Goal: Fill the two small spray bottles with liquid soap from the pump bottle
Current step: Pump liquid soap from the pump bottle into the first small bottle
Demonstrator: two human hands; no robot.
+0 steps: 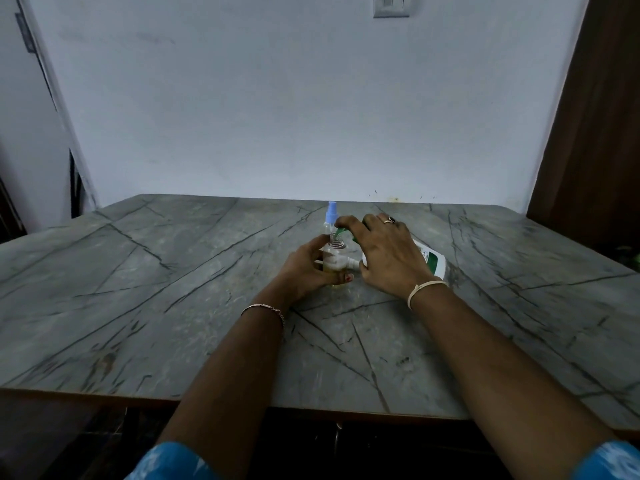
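My left hand (308,268) grips a small clear spray bottle (335,263) that stands on the grey marble table (173,306); yellowish liquid shows in its lower part and its neck is uncapped. My right hand (384,251) holds the white pump bottle (433,259) with a green label, tilted, its green pump spout (341,232) pointing down at that neck. A white sprayer piece (349,262) lies between the hands. Behind them stands a second small clear bottle with a blue spray cap (331,213).
The table runs to a pale wall at the back, with a dark wooden panel (595,133) at the right. The near table edge (311,412) is below my forearms. A switch plate (391,6) is on the wall.
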